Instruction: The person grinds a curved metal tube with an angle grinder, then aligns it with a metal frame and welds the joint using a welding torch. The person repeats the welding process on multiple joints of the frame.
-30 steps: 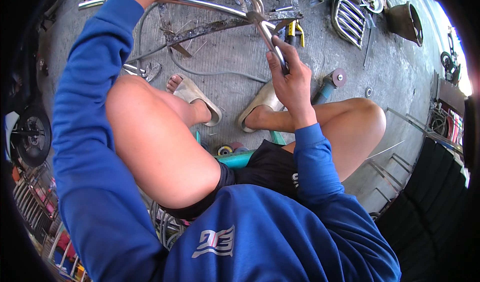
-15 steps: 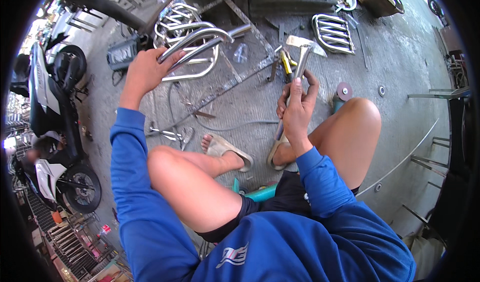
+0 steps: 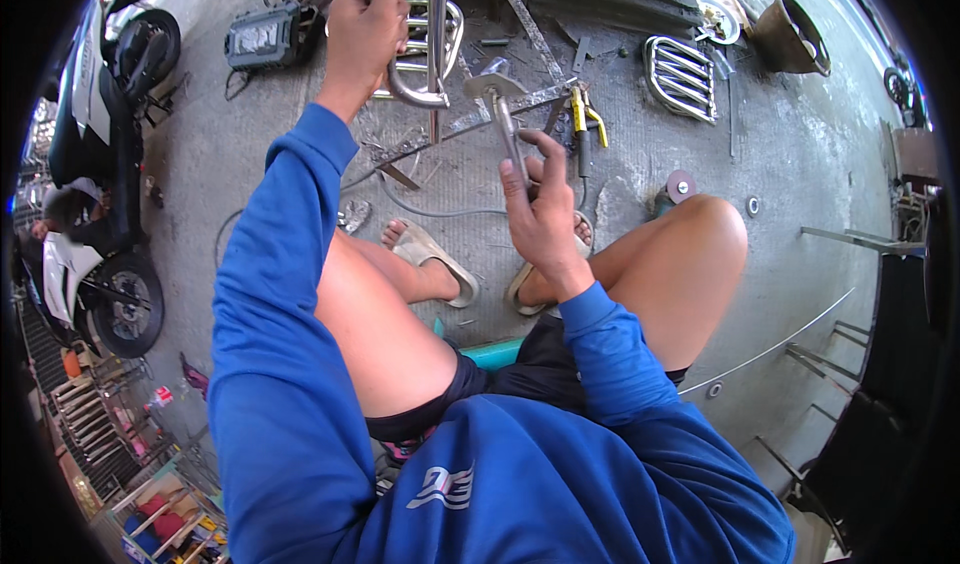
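My left hand [image 3: 368,39] is closed around a piece of bent, shiny metal tubing [image 3: 437,44], raised at the top of the view. One tube hangs nearly upright; the other curves round at its lower end. In my right hand [image 3: 545,204] is a hammer [image 3: 505,134], its metal shaft pointing up and away from me. The hammer head lies just right of the tubing's curved end; whether they touch I cannot tell. Behind the tubing, another shiny tube rack [image 3: 450,34] lies on the ground, partly hidden.
A yellow-handled welding clamp [image 3: 580,114] lies beyond my right hand. The angle grinder's disc [image 3: 680,185] shows by my right knee. Farther off are a barred metal rack [image 3: 682,79], a brown bucket [image 3: 790,36] and a dark machine case [image 3: 268,36]. Motorcycles [image 3: 125,304] stand at left.
My left hand has moved up and right, turning the tubing from a slant to nearly upright. My right hand has brought the hammer left, close to the tubing's lower end.
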### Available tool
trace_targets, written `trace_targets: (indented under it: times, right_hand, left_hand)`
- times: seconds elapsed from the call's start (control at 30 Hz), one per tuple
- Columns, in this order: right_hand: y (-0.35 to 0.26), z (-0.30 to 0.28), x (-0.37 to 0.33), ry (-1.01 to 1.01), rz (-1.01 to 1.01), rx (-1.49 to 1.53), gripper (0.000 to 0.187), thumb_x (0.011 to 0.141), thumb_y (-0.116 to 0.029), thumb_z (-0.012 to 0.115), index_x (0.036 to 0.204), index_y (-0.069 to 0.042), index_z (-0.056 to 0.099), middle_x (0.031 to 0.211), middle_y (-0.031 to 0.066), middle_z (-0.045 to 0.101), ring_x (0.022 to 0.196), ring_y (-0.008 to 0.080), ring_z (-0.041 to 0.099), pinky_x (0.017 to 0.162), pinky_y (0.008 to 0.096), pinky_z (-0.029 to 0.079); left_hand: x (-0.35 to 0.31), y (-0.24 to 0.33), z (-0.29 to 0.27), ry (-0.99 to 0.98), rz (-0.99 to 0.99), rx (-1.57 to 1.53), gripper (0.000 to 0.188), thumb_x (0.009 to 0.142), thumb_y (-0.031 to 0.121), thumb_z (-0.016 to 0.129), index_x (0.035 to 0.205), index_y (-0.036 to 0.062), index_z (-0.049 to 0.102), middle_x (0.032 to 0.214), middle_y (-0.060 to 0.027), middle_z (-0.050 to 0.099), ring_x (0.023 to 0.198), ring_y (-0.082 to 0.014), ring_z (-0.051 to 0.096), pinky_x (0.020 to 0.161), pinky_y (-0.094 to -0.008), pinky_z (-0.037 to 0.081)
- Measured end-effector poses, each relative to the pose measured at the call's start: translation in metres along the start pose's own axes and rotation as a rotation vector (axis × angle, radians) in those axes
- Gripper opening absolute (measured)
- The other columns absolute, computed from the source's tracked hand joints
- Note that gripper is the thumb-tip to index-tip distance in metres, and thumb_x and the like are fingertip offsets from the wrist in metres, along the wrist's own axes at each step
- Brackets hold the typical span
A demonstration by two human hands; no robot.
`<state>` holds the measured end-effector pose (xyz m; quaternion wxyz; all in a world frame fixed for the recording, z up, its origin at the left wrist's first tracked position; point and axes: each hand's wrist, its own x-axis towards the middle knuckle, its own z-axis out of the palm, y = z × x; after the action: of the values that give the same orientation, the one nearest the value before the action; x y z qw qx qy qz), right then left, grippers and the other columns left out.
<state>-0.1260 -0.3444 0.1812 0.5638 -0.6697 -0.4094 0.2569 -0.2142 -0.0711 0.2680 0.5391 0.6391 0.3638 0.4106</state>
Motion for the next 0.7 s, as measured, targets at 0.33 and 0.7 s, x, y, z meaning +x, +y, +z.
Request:
trace_targets:
  times: [0.33, 0.7]
  right_hand:
    - [0.006, 0.024, 0.016, -0.017, -0.011, -0.091, 0.039, 0.109, -0.016, 0.064, 0.143, -0.004, 0.049, 0.085, 0.0195, 0.069, 0.065, 0.0249, 0.065, 0.06, 0.0381, 0.049]
    - [0.018, 0.029, 0.023, -0.01, -0.11, -0.266, 0.038, 0.108, -0.02, 0.067, 0.142, -0.005, 0.056, 0.1, 0.0193, 0.078, 0.077, 0.0129, 0.07, 0.069, 0.0332, 0.056]
  left_hand:
    - [-0.011, -0.009, 0.028, 0.17, 0.353, 0.427, 0.058, 0.109, 0.054, 0.057, 0.1, -0.0027, 0.066, 0.074, -0.0196, 0.065, 0.071, -0.0345, 0.065, 0.07, -0.0463, 0.049]
    - [-0.021, 0.0, 0.034, 0.12, 0.259, 0.241, 0.052, 0.111, 0.05, 0.056, 0.095, 0.0004, 0.063, 0.063, -0.0072, 0.061, 0.055, -0.0197, 0.062, 0.054, -0.037, 0.048]
